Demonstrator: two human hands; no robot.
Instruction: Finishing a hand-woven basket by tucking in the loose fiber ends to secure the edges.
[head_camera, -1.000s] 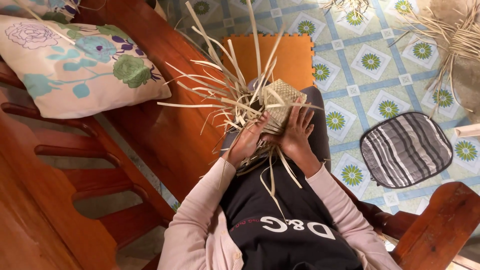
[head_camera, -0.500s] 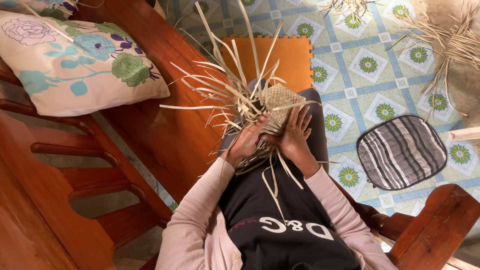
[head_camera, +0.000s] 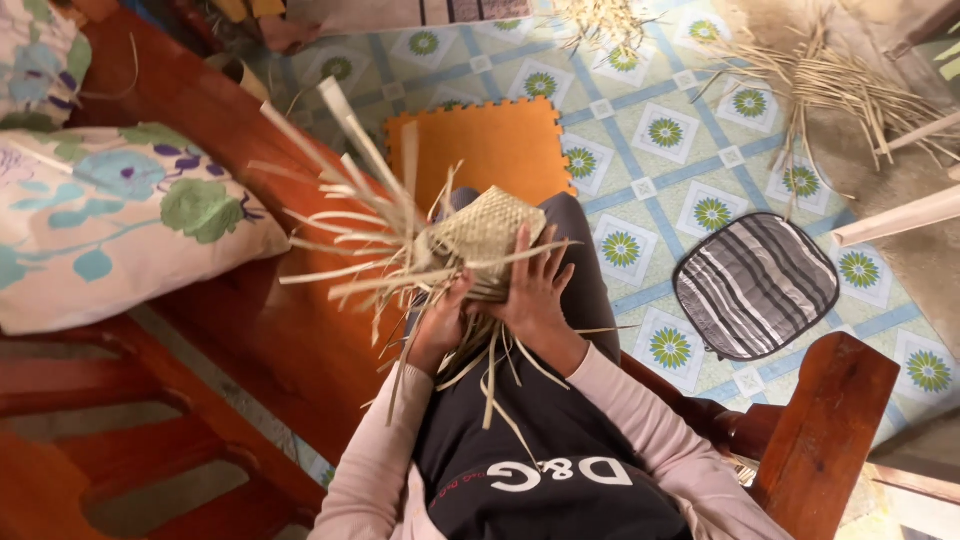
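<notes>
Patterned tile floor (head_camera: 640, 150) with orange foam mat (head_camera: 490, 150) below you, half-woven straw piece (head_camera: 480, 240) on your lap, your left hand (head_camera: 440, 325) gripping its loose strips, your right hand (head_camera: 535, 295) pressed flat on it, fingers spread.

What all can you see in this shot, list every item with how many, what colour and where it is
woven piece: one, pale straw, on the lap, loose strips fanning left
foam mat: one, orange, on the floor past the knees
striped cushion: one, grey and white, on the floor to the right
loose strips: one pile, pale straw, on the floor, upper right
tiled floor: one, pale blue with green flower motifs
floral pillow: one, cream with blue and green flowers, on the bench at left
wooden bench: one, reddish brown, left
chair arm: one, reddish brown, lower right
left hand: gripping the weave's lower edge
right hand: fingers spread flat on the weave
</notes>
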